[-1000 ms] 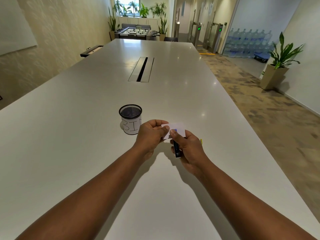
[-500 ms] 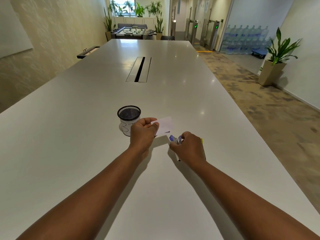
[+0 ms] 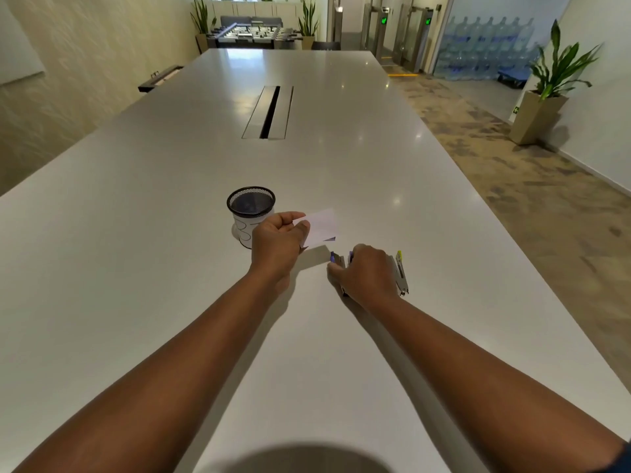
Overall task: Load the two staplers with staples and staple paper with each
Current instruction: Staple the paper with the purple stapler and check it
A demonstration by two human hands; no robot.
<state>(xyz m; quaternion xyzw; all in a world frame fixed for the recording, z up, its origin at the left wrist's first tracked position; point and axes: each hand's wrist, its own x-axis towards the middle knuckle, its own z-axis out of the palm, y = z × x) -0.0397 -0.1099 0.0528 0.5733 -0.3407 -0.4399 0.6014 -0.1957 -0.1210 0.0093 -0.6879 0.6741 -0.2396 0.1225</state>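
The left hand [image 3: 278,242] pinches a small white rectangular slip of paper [image 3: 321,227] by its near end, thumb on top and fingers curled beneath, holding it above the white tabletop [image 3: 170,233]. The right hand [image 3: 367,273] rests on the surface with its fingers curled over a small blue-tipped metal stapler [image 3: 336,259], which lies flat just beside and nearer than the paper. A second metal stapler with a yellow tip [image 3: 401,271] lies on the surface touching or just beside the outer edge of the right hand. All of this sits closer to the table's right edge than to its left.

Risks from this position:
- The paper is held at one end only. Its free end may droop or flutter and miss the stapler's throat.
- The right hand covers most of the blue-tipped stapler. A shift of the wrist could knock the yellow-tipped stapler towards the right edge.
- Whether either stapler is loaded cannot be determined.

Container: a black wire-mesh cup with a white hand-lettered paper label [image 3: 251,215] stands upright behind the left hand. No contents can be made out inside it.
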